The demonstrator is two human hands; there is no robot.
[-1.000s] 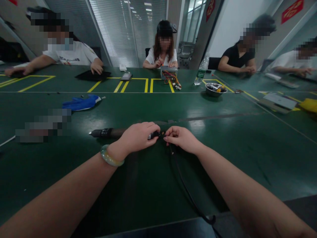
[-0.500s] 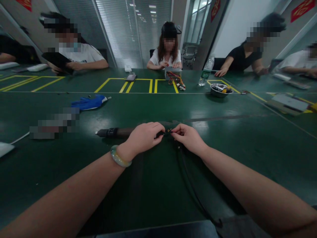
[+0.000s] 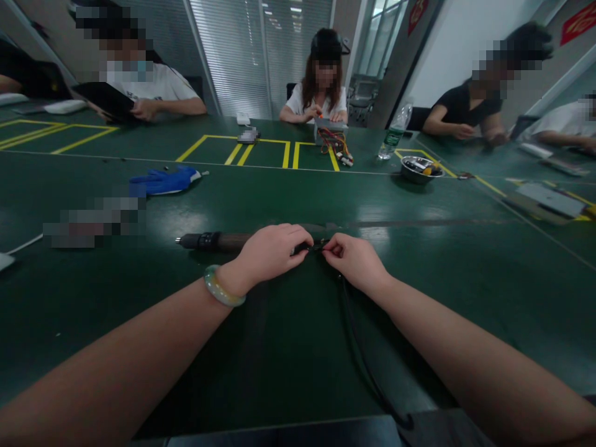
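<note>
My left hand (image 3: 274,253) is closed in a pinch on a small black part (image 3: 300,248), its kind too small to tell. Facing it, my right hand (image 3: 357,262) is closed too, with thumb and forefinger pressed together at tiny dark bits beside that part. What sits between the right fingertips is mostly hidden. An electric screwdriver (image 3: 228,241) lies on the green table (image 3: 298,347) behind my left hand, tip to the left, its rear partly covered. From under my right hand a black cable (image 3: 354,338) runs down to the near edge.
A blue glove (image 3: 162,181) lies at left. Across the table are a metal bowl (image 3: 421,179) of small items, a water bottle (image 3: 393,138) and a grey box (image 3: 329,131) with coloured wires. Several people sit along the far side. A dark surface (image 3: 288,433) borders the near edge.
The view has shifted slightly. Both my hands keep their pinches close together, with only small finger movement. Across the table at right, a person's hand has drawn back from the tabletop.
</note>
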